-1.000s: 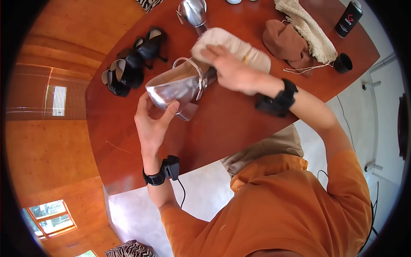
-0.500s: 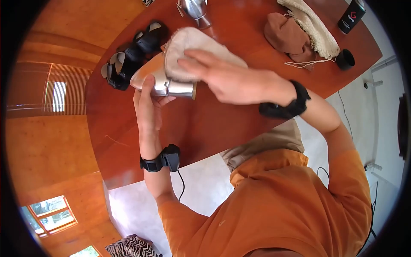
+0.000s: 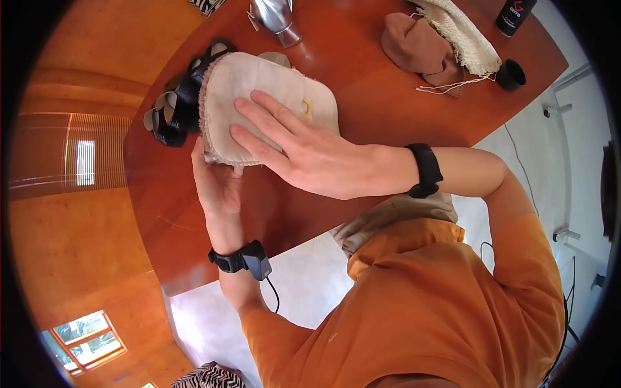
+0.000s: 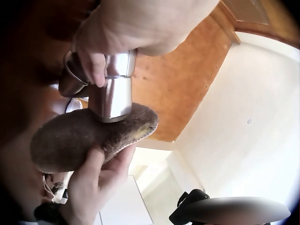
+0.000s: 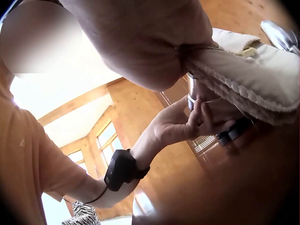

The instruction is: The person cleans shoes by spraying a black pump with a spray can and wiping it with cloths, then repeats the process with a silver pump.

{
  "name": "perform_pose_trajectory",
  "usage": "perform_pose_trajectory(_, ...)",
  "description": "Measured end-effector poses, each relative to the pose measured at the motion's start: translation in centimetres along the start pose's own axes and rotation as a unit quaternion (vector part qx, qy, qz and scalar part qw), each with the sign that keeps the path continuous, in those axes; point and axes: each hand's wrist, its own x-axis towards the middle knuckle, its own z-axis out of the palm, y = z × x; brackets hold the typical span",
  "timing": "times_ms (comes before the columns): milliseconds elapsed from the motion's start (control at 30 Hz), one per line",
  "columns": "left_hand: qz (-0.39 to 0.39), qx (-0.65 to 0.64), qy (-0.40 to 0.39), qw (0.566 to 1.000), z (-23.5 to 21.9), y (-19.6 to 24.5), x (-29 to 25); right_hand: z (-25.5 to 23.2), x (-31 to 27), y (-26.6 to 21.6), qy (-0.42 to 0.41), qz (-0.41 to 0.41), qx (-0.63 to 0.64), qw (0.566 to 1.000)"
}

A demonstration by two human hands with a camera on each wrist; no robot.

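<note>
A polishing mitt (image 3: 223,90), cream fabric on one face and fuzzy brown on the other, is in my right hand (image 3: 317,158). My fingers lie spread over its cream face while the thumb presses the brown face (image 4: 65,145) in the left wrist view. My left hand (image 3: 217,187) grips a silver high-heeled shoe (image 4: 123,63) near its heel. The block heel (image 4: 115,96) is right against the brown fleece. From the head view the mitt hides most of this shoe.
A second silver shoe (image 3: 272,16) stands farther back on the table. Black shoes (image 3: 171,116) sit at the left edge. Toward the far right are a brown cloth bag (image 3: 417,52), a cream fringed cloth (image 3: 469,39), a black spray can (image 3: 515,16) and a black cap (image 3: 511,74).
My left hand has turned the silver shoe, and the mitt now covers it in the head view. My right hand has moved left and toward me with the mitt.
</note>
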Motion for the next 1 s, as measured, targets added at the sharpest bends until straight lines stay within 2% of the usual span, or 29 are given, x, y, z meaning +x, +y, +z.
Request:
perform_pose_trajectory(133,-0.048,0.029,-0.027,0.998,-2.5,0.6,0.1,-0.4,0.3,2.2,-0.015,-0.008,-0.058,0.998)
perform_pose_trajectory(200,-0.023,0.056,-0.024,0.998,-2.1,0.9,-0.4,-0.7,1.2,4.6,-0.03,0.11,-0.056,0.992)
perform_pose_trajectory(267,0.06,0.139,0.056,0.987,-0.5,0.7,-1.3,-0.2,1.4,6.9,-0.042,0.141,-0.074,0.986)
perform_pose_trajectory(333,0.109,0.205,0.091,0.968,-0.1,0.6,-1.7,-0.3,2.2,8.7,-0.18,0.301,-0.037,0.936)
perform_pose_trajectory(400,0.112,0.236,0.082,0.962,0.1,0.8,-1.6,-0.5,1.7,9.3,-0.261,0.362,0.061,0.893)
perform_pose_trajectory(433,0.116,0.246,0.077,0.959,-0.3,0.8,-1.4,-1.1,1.3,9.5,-0.32,0.334,0.085,0.883)
perform_pose_trajectory(467,0.126,0.246,0.069,0.959,0.2,0.8,-1.6,-0.8,0.4,10.1,-0.276,0.34,0.075,0.896)
perform_pose_trajectory(533,0.118,0.248,0.067,0.959,0.5,0.6,-1.7,-3.8,0.6,11.1,-0.205,0.356,-0.032,0.911)
perform_pose_trajectory(600,0.115,0.237,0.069,0.962,0.9,0.3,-1.9,-6.4,0.3,14.7,-0.162,0.434,-0.16,0.872)
perform_pose_trajectory(667,0.109,0.245,0.05,0.962,0.7,0.2,-1.9,-7.3,-1.9,18.7,-0.081,0.471,-0.287,0.83)
perform_pose_trajectory(733,0.109,0.241,0.054,0.963,0.9,0.2,-1.9,-9.0,-3.2,19.7,-0.095,0.499,-0.288,0.812)
perform_pose_trajectory(867,0.11,0.244,0.054,0.962,1.5,0.4,-1.9,-11.9,-4.3,20.2,-0.147,0.476,-0.301,0.813)
perform_pose_trajectory(967,0.098,0.235,0.051,0.966,1.9,0.6,-1.9,-14.2,-4.1,20.7,-0.198,0.485,-0.105,0.845)
perform_pose_trajectory(1000,0.089,0.229,0.047,0.968,2.0,0.7,-1.9,-14.2,-4.2,20.6,-0.2,0.483,-0.102,0.846)
